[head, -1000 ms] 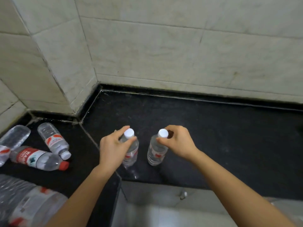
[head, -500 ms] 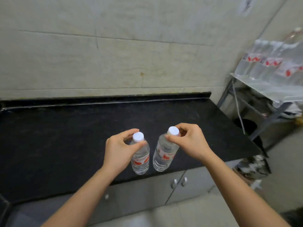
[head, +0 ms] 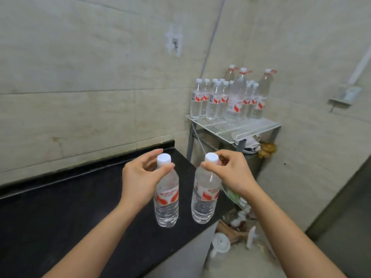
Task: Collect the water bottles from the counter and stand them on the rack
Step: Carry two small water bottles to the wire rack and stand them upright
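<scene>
Head camera: glossy black stone desk [head: 60,217] below; white wire rack [head: 251,128] in the corner bears upright clear bottles [head: 215,101]. Left grip [head: 138,181] pinches the left bottle [head: 166,203] at its neck, right grip [head: 234,175] the right bottle [head: 203,201]; both ribbed, red-labelled, white-capped, upright near the desk's end.

Pale, stained tile walls [head: 80,109] meet in a corner, a thin pipe [head: 213,35] running down it. A small hook [head: 176,45] (on a white patch) sits high up. The black counter [head: 50,217] ends beside a white wire rack [head: 236,128]; grey floor [head: 341,253] lies right.
</scene>
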{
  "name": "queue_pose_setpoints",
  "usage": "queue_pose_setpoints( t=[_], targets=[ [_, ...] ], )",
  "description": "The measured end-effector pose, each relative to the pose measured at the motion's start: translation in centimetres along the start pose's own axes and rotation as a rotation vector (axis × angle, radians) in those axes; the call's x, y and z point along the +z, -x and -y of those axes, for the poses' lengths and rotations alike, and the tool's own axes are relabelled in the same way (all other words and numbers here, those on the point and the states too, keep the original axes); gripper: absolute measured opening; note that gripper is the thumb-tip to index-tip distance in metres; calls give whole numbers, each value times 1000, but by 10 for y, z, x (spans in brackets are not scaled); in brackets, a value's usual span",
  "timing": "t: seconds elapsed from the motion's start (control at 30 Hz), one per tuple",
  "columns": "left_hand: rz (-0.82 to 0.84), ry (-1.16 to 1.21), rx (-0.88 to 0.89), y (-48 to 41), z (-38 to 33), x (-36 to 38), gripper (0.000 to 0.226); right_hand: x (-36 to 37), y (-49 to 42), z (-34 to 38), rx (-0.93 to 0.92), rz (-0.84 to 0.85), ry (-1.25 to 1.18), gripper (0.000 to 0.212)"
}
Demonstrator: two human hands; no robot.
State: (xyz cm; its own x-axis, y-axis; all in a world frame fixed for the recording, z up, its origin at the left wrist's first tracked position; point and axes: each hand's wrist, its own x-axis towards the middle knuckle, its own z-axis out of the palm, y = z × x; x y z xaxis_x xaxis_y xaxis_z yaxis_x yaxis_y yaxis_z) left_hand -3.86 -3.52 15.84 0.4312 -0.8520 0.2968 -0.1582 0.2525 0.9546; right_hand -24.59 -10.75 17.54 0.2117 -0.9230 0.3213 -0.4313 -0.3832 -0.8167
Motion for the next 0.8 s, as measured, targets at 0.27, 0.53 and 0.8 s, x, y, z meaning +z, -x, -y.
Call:
queue_pose_setpoints(
  t=[0.27,0.53,0.8],
  targets=[
    [184,39,89,-125,-8,115,43,-86,-126,-38,-84,-25,38,22],
    [168,132,157,-237,-23,221,38,-153,-258,-55,-148,-115,25,15],
    [42,83,182,-325,-16,304,33,-188,-394,-97,-250,-21,105,37]
  ],
)
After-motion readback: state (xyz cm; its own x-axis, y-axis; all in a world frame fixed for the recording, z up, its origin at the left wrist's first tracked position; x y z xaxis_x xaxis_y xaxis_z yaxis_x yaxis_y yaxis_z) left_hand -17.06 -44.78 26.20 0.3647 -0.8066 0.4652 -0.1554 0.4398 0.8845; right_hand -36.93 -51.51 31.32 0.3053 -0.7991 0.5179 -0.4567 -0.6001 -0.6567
